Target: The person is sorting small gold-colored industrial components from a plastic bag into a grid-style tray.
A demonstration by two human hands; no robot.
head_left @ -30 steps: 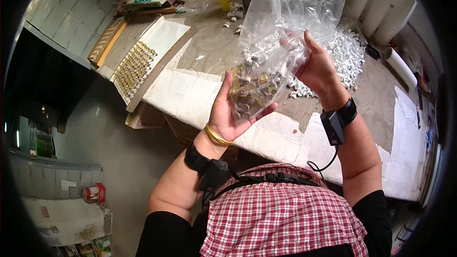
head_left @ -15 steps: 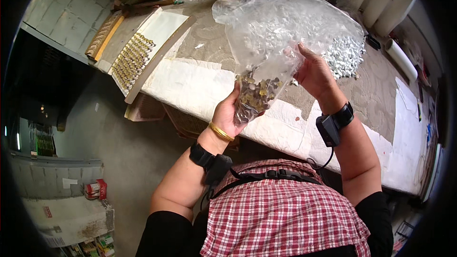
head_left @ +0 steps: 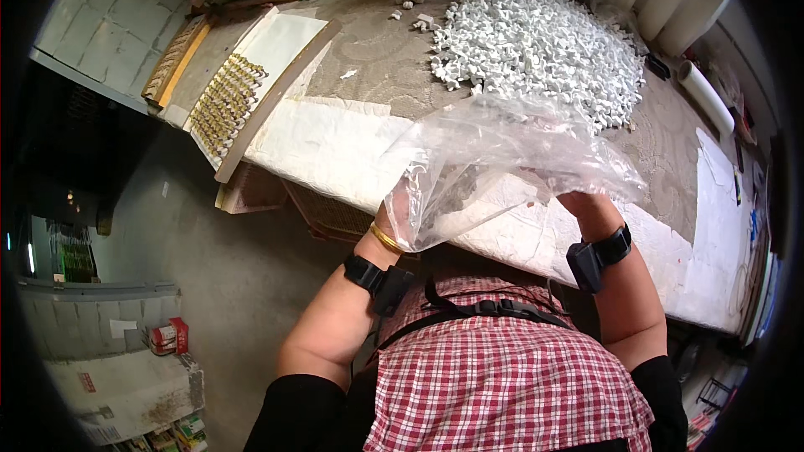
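A crumpled clear plastic bag (head_left: 494,155) stretches between left hand (head_left: 399,208) and right hand (head_left: 586,200), above the surface's (head_left: 322,146) near edge; plastic veils the fingers, hiding their grip. Likely light, limp, slippery: best pinched firmly along its edges.
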